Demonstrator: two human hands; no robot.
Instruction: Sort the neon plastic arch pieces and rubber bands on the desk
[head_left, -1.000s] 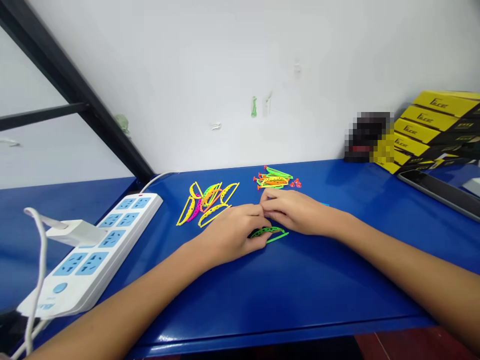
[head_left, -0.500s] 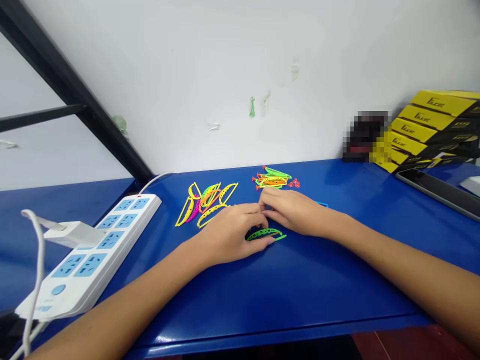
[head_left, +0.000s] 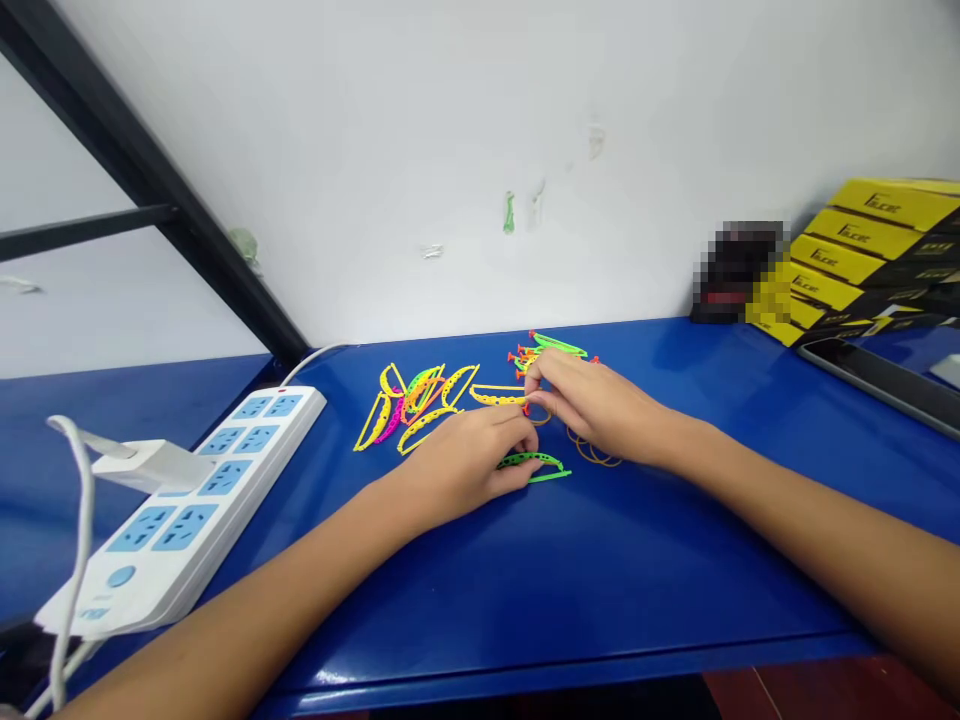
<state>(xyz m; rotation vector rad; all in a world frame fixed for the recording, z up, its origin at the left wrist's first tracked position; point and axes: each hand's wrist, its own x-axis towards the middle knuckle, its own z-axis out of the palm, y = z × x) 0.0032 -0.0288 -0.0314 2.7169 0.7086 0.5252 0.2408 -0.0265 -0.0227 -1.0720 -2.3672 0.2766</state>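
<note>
My left hand [head_left: 476, 455] is closed on a green toy bow [head_left: 551, 465] just above the blue tabletop, its curved perforated side facing away from me. Beyond it, my right hand [head_left: 581, 395] has thumb and forefinger pinched together. A small red tip [head_left: 526, 409] shows just below those fingertips; whatever they hold is too small to make out. The right end of a yellow toy bow [head_left: 496, 396] reaches these fingers, and I cannot tell whether they grip it. Thin tan rubber bands [head_left: 596, 452] lie beside and under my right hand.
Several coloured toy bows [head_left: 420, 400] lie at the left. Behind my right hand is a pile of green and orange pieces with red tips [head_left: 551, 345]. A white power strip [head_left: 195, 500] stands left; yellow-black boxes [head_left: 862, 245] and a phone [head_left: 885, 385] are right.
My right hand has moved slightly away from my left, uncovering the yellow bow and rubber bands. The green bow has tilted slightly in my left hand.
</note>
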